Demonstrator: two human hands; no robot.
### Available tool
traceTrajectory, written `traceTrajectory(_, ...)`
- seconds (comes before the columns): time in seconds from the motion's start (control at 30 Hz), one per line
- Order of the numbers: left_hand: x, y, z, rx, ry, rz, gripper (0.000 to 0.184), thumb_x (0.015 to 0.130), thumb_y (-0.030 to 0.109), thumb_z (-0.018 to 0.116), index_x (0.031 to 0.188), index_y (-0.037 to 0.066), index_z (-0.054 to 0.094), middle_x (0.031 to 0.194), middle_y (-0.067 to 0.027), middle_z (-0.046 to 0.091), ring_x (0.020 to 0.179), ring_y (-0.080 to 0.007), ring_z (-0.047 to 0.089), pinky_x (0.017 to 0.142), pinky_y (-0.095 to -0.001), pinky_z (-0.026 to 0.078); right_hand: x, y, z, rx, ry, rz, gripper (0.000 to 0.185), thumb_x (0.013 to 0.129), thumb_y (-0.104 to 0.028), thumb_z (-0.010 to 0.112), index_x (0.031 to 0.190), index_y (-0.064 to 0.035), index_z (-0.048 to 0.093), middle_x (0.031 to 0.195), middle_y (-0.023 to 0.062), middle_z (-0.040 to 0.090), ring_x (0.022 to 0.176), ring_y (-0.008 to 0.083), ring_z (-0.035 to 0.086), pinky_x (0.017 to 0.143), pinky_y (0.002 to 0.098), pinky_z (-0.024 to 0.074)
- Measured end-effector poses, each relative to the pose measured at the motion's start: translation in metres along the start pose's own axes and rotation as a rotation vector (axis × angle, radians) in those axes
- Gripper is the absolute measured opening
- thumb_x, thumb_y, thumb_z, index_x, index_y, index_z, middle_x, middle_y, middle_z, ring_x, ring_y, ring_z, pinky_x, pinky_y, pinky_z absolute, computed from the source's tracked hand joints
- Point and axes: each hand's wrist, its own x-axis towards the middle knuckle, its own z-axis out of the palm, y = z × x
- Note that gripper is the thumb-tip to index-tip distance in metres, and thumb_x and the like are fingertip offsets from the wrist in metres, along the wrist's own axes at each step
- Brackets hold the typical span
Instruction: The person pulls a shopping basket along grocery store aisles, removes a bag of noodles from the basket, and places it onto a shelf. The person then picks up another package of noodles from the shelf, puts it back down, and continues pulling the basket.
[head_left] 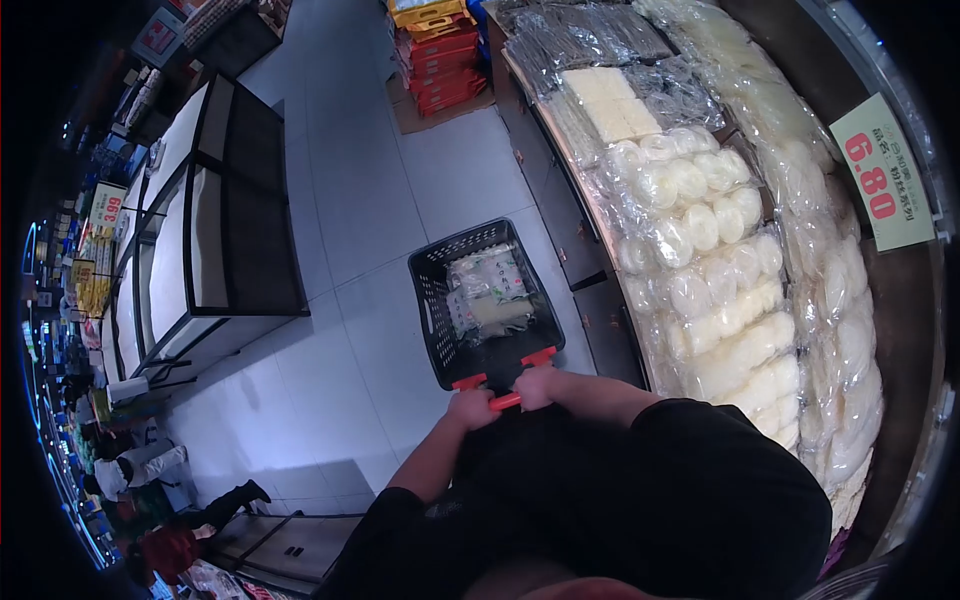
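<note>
Both hands are closed on the red handle (506, 402) of a black shopping basket. My left hand (470, 408) grips its left part, and my right hand (537, 387) grips it a little farther right. The basket (433, 345) is in front of me, above the tiled floor; whether it has wheels is hidden. Inside lie several clear plastic packs (490, 285) with white labels and pale contents. Red brackets (539, 357) join the handle to the basket's near rim.
On the right, a long display (700, 220) holds bagged pale noodles, with a price sign (885, 175) reading 6.80. Red packs (440, 65) are stacked ahead on cardboard. A dark-framed stand (240, 200) is on the left. People (150, 465) are at lower left. Grey tiles (350, 220) run between.
</note>
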Motion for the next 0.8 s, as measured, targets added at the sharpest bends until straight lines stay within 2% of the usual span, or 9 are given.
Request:
traceTrajectory(0.03,0.005,-0.006,-0.008,-0.013,-0.002,0.01,0.043,0.081,0.046,0.068,0.11,0.015,0.072,0.108,-0.0119,0.073,0.103,-0.0327,0.07,0.09,-0.0463,0.055,0.005,0.0,-0.012,-0.028,-0.03,0.028,0.038,0.084,-0.033,0.061,0.116,-0.0167,0.071,0.118,0.0119,0.071,0.116,0.0332,0.066,0.092,0.0586,0.0509)
traceTrajectory(0.23,0.043,-0.046,-0.065,-0.039,0.111,0.094,0.043,0.078,0.046,0.066,0.106,0.014,0.073,0.107,-0.0127,0.074,0.102,-0.033,0.07,0.089,-0.0462,0.056,0.034,0.013,-0.067,0.018,0.04,0.075,0.034,0.082,-0.034,0.062,0.105,-0.0125,0.074,0.105,0.014,0.074,0.104,0.0334,0.07,0.089,0.0474,0.055)
traceTrajectory(0.4,0.066,-0.066,-0.112,-0.106,0.118,0.101,0.046,0.078,0.045,0.065,0.11,0.014,0.074,0.111,-0.0134,0.073,0.106,-0.0321,0.069,0.091,-0.0455,0.056,0.063,0.034,-0.115,-0.054,0.106,0.044,0.033,0.08,-0.032,0.063,0.102,-0.0103,0.073,0.102,0.017,0.074,0.099,0.0368,0.07,0.088,0.0482,0.055)
traceTrajectory(0.5,0.081,-0.076,-0.14,-0.122,0.116,0.112,0.048,0.078,0.044,0.067,0.114,0.014,0.073,0.116,-0.0135,0.072,0.111,-0.0308,0.069,0.096,-0.0444,0.054,0.072,0.043,-0.145,-0.052,0.151,0.064,0.032,0.079,-0.033,0.063,0.101,-0.0106,0.073,0.102,0.0174,0.073,0.099,0.0373,0.07,0.088,0.049,0.0551)
traceTrajectory(0.7,0.103,-0.087,-0.199,-0.119,0.07,0.1,0.046,0.079,0.043,0.067,0.114,0.014,0.073,0.115,-0.0133,0.073,0.111,-0.031,0.068,0.096,-0.0434,0.054,0.088,0.061,-0.194,-0.01,0.171,0.065,0.03,0.078,-0.031,0.064,0.1,-0.0118,0.074,0.101,0.018,0.073,0.1,0.0374,0.069,0.09,0.0496,0.0547)
traceTrajectory(0.8,0.123,-0.099,-0.218,-0.087,0.091,0.126,0.044,0.079,0.042,0.067,0.113,0.014,0.074,0.114,-0.0139,0.073,0.109,-0.0317,0.069,0.096,-0.0438,0.054,0.102,0.07,-0.219,-0.019,0.159,0.108,0.03,0.077,-0.03,0.063,0.098,-0.0128,0.075,0.103,0.0139,0.074,0.101,0.0339,0.07,0.09,0.0465,0.0555)
